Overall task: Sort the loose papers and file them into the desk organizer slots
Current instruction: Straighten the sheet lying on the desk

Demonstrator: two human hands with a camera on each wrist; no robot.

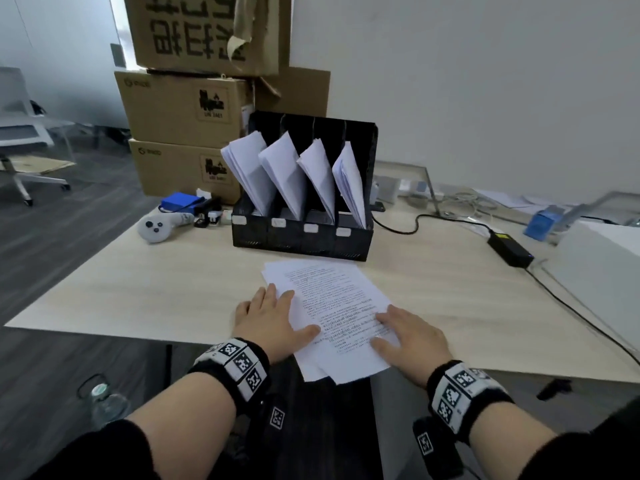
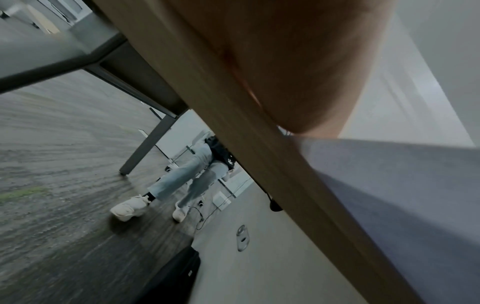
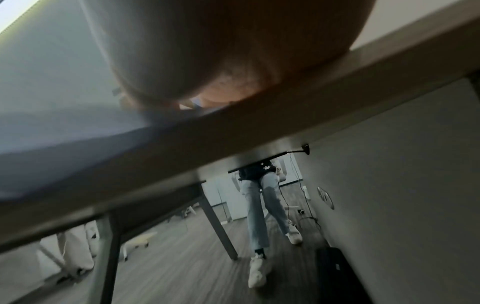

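Observation:
A loose stack of printed white papers [image 1: 332, 306] lies on the light wooden desk [image 1: 138, 289], its near end hanging over the front edge. My left hand [image 1: 273, 317] rests flat on the stack's left side, fingers straight. My right hand [image 1: 405, 334] lies flat on its right side, thumb on the page. Behind the stack stands a black desk organizer [image 1: 301, 237] with several slots, each holding leaning white sheets [image 1: 284, 171]. In both wrist views only the heel of the palm [image 2: 298, 61] [image 3: 207, 51], the desk edge and the paper's underside [image 2: 402, 195] [image 3: 64, 139] show.
A white controller [image 1: 156, 226] and a blue pack [image 1: 181, 202] lie at the desk's back left. A black power brick [image 1: 509, 249] with its cable sits at the right, beside a white box [image 1: 602, 265]. Cardboard boxes [image 1: 187, 109] are stacked behind. A person in jeans [image 3: 262, 205] stands beyond the desk.

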